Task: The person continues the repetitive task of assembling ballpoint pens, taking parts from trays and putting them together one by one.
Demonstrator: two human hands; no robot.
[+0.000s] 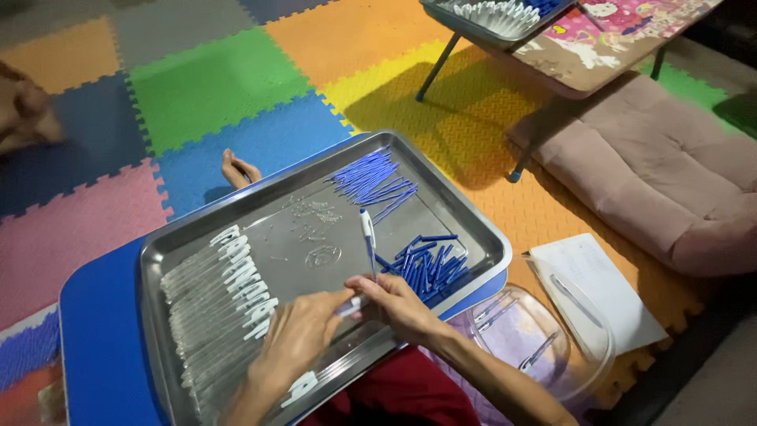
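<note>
Your left hand (296,335) and right hand (398,304) pinch one pen (367,237); clear barrels (209,315), blue refills (374,177) and blue caps (430,264) remain unassembled.

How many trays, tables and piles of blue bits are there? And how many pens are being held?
Metal trays: 2
Low tables: 2
Piles of blue pen parts: 2
Pen held by left hand and right hand: 1
Total: 7
</note>
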